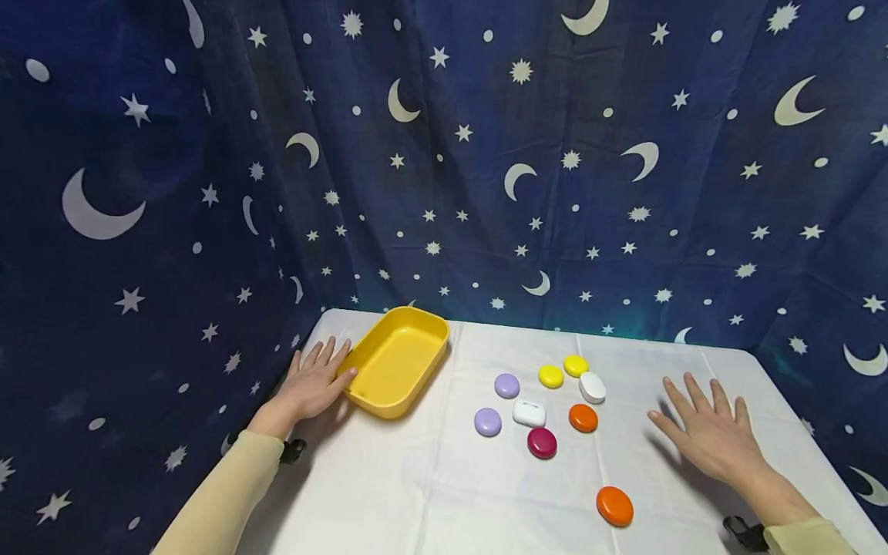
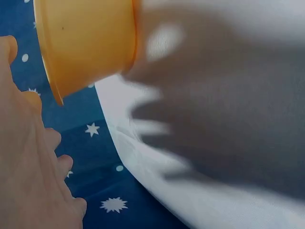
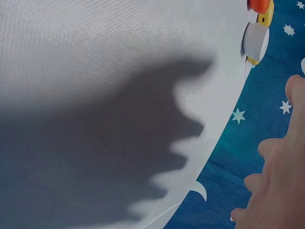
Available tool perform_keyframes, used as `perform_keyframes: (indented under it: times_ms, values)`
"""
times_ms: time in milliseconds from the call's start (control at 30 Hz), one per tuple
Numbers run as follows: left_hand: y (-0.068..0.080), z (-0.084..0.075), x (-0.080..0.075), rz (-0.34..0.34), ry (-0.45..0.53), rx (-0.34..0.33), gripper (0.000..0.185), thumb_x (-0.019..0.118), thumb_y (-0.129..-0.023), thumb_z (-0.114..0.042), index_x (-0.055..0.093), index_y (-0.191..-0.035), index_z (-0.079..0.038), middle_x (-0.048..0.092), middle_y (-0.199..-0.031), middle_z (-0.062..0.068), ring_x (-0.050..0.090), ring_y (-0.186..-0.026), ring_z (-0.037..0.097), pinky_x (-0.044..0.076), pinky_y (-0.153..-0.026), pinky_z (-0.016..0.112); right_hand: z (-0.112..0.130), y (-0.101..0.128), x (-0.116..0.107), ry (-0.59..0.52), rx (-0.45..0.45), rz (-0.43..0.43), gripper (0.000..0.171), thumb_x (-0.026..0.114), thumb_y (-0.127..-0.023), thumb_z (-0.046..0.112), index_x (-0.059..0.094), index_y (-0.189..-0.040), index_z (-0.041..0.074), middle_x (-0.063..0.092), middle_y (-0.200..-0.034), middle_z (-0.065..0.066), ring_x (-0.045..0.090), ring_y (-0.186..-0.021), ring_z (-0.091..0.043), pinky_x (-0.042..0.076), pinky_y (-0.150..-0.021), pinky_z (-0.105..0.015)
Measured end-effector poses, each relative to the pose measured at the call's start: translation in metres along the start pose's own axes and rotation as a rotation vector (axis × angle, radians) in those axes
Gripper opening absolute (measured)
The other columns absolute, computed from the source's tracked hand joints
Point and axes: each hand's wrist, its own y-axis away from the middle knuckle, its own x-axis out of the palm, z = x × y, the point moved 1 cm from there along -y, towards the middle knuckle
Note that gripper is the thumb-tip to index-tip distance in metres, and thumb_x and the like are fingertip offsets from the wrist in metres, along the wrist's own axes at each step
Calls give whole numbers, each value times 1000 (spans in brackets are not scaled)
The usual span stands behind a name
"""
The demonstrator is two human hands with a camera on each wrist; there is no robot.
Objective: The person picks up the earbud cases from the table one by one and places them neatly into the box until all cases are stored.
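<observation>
yellow tray (image 1: 395, 361) touched by left hand (image 1: 314, 383), fingers relaxed; colored cases (image 1: 542, 443) beside right hand (image 1: 709, 434)

A shallow yellow plastic tray (image 1: 395, 361) looked smooth with a slight sheen. The white woven tablecloth (image 1: 444, 478) was matt and creased. The small rounded plastic cases, like the orange oval case (image 1: 614, 506), shone glossy.

On the table (image 1: 430, 493) lay two purple (image 1: 507, 385), two yellow (image 1: 551, 376), two orange (image 1: 614, 506), two white (image 1: 529, 413) cases, one crimson (image 1: 542, 442), one yellow tray (image 1: 398, 360)
</observation>
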Motion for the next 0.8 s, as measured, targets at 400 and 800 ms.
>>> perform_keyframes:
  times_ms: [400,800]
  values:
    - [-6,-10,4,-13,-40,96,75,32,-105,-62,27,-163,-15,17,-168,19,13,-153,43,-1,-117,69,7,1,-6,8,-39,-12,90,41,-100,67,19,-163,5,11,-162,-36,-9,-143,-64,-24,-104,-73]
    - [-6,-22,-1,23,-50,118,75,30,-105,-63,25,-164,-17,15,-169,17,13,-153,42,1,-118,69,19,6,-9,37,-66,-25,90,44,-99,68,26,-161,4,15,-161,-36,-4,-143,-64,-21,-106,-73]
